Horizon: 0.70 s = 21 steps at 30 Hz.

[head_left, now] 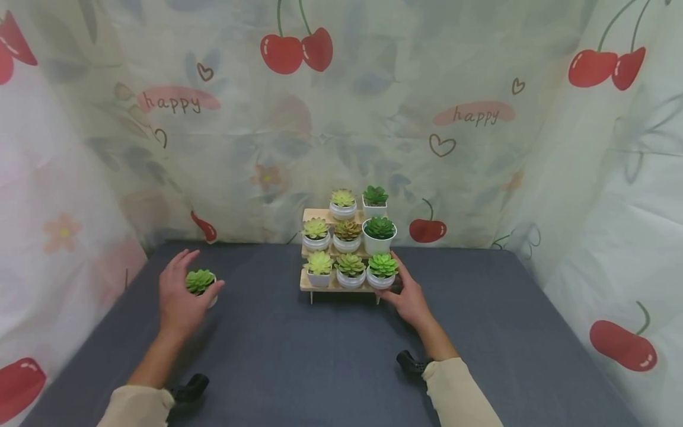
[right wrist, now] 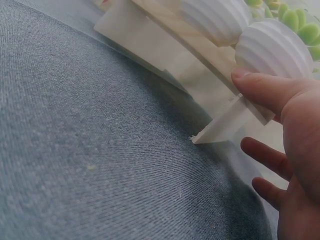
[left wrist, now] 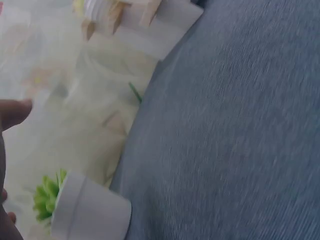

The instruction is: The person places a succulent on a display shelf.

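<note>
On the left of the table, my left hand is spread around a green succulent in a white pot. The left wrist view shows this smooth pot, with the thumb apart from it. My right hand grips a bright green succulent in a ribbed white pot, at the right end of the lowest shelf. In the right wrist view, the thumb lies against the ribbed pot, while the lower fingers stay off it. The index fingertip is hidden behind the plant.
A three-tier wooden stand holds several potted succulents, two of them on the top tier. It stands near the back edge of the dark table. Cherry-printed curtains hang behind the table and at both sides.
</note>
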### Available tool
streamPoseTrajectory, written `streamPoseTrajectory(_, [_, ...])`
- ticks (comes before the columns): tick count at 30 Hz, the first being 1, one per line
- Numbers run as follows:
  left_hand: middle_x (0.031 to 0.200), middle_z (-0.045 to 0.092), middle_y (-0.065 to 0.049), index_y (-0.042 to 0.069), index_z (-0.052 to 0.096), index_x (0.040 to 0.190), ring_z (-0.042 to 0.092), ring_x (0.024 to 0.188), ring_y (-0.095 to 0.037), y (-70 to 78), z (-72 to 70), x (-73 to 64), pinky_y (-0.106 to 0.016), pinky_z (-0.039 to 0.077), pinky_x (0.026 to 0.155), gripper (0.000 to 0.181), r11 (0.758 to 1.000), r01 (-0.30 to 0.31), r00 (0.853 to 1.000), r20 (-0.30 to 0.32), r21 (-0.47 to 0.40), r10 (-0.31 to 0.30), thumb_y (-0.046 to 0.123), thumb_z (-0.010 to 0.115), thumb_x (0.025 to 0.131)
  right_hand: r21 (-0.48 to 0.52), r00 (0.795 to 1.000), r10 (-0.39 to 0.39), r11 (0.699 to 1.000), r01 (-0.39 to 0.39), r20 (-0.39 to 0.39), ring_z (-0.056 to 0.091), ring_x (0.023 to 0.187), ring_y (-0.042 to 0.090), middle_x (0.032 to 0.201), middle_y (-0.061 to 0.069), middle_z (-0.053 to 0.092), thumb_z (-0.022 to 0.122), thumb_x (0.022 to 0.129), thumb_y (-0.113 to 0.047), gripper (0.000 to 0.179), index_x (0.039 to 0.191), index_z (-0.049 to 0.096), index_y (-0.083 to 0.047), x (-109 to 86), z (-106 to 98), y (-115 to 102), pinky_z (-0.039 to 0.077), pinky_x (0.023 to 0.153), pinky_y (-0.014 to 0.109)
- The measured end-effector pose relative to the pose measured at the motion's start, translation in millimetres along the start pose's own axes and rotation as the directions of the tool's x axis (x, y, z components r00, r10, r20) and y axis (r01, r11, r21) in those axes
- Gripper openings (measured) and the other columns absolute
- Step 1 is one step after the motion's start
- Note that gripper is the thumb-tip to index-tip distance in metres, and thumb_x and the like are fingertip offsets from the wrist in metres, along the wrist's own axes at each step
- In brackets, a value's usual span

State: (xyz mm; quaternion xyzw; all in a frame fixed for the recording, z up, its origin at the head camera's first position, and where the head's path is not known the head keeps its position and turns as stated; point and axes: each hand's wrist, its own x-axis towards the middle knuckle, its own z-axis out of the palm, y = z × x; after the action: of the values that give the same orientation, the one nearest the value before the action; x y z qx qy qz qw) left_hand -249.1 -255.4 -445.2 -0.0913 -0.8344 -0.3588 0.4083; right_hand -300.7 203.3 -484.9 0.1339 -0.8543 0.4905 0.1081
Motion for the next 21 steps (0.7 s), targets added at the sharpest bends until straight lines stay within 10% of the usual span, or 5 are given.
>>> streamPoseTrajectory(4, [0.150, 0.029, -0.026, 0.005, 0.036, 0.148, 0.023, 0.136, -0.047, -13.6, -5.2, -3.2, -0.065, 0.014, 0.107, 0.093, 0.991, 0.135, 0.983, 0.126, 0.027, -0.137, 0.015, 0.087, 0.070, 0.004, 1.000, 0.000, 1.000, 0.000, 0.002, 0.058, 0.111, 0.032, 0.147, 0.009, 0.044, 0.082, 0.080, -0.020, 0.096, 0.155, 0.024, -0.029, -0.1, 0, 0, 0.042, 0.094, 0.056])
streamPoseTrajectory(12, [0.152, 0.017, -0.033, 0.006, 0.007, 0.156, 0.017, 0.137, -0.052, -33.6, -13.3, -7.2, -0.066, 0.017, 0.105, 0.111, 0.934, 0.355, 0.894, 0.306, -0.045, -0.326, 0.017, 0.083, 0.076, 0.006, 1.000, 0.003, 1.000, -0.003, 0.004, 0.058, 0.111, 0.031, 0.146, 0.009, 0.045, 0.083, 0.080, -0.020, 0.096, 0.156, 0.024, -0.028, -0.4, 0, 0, 0.042, 0.094, 0.055])
streamPoseTrajectory(21, [0.152, 0.013, -0.037, 0.000, -0.005, 0.154, 0.019, 0.138, -0.051, -38.6, -21.1, -6.2, -0.062, 0.019, 0.108, 0.112, 0.832, 0.552, 0.711, 0.488, 0.059, -0.507, 0.034, 0.076, 0.085, 0.009, 1.000, -0.012, 1.000, 0.012, -0.004, 0.058, 0.111, 0.032, 0.147, 0.010, 0.045, 0.083, 0.080, -0.020, 0.096, 0.156, 0.025, -0.027, 0.0, 1, 3, 0.042, 0.094, 0.056])
